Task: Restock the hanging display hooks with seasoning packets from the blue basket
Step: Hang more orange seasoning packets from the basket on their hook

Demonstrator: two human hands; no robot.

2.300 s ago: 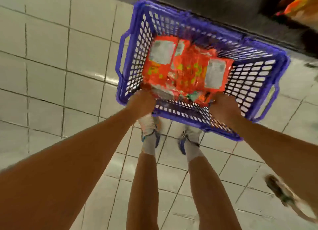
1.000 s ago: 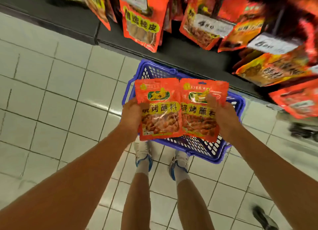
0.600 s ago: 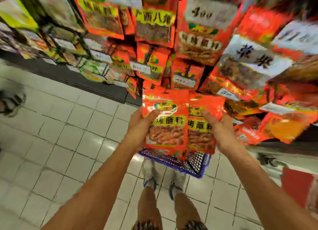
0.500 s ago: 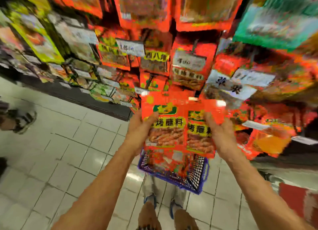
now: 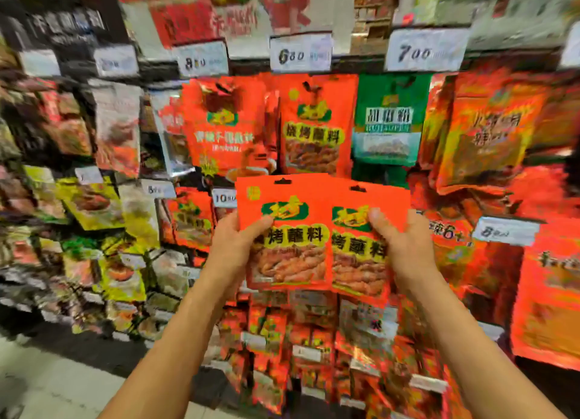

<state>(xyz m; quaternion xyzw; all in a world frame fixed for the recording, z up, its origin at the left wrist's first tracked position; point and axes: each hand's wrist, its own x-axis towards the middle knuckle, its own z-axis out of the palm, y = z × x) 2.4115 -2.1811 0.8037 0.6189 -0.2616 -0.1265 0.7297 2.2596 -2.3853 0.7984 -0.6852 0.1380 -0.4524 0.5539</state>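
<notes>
Two orange seasoning packets are held up side by side in front of the hanging display. My left hand [image 5: 233, 249] grips the left packet [image 5: 287, 230] by its left edge, thumb across the front. My right hand [image 5: 405, 246] grips the right packet [image 5: 361, 249] by its right edge; this packet sits partly behind the left one. Both show a hang hole at the top. Just above them a matching orange packet [image 5: 315, 126] hangs on a hook under the 6.80 price tag [image 5: 299, 53]. The blue basket is out of view.
Rows of hanging packets fill the wall: an orange one [image 5: 224, 126] left of the matching packet, a green one [image 5: 389, 120] right of it, yellow ones [image 5: 94, 205] lower left. White price tags [image 5: 423, 49] line the rail. Tiled floor [image 5: 47, 384] shows at bottom left.
Both hands lifted the two packets out of the basket and up to the display. The view swung from the floor and basket up to the hooks; the basket dropped out of sight.
</notes>
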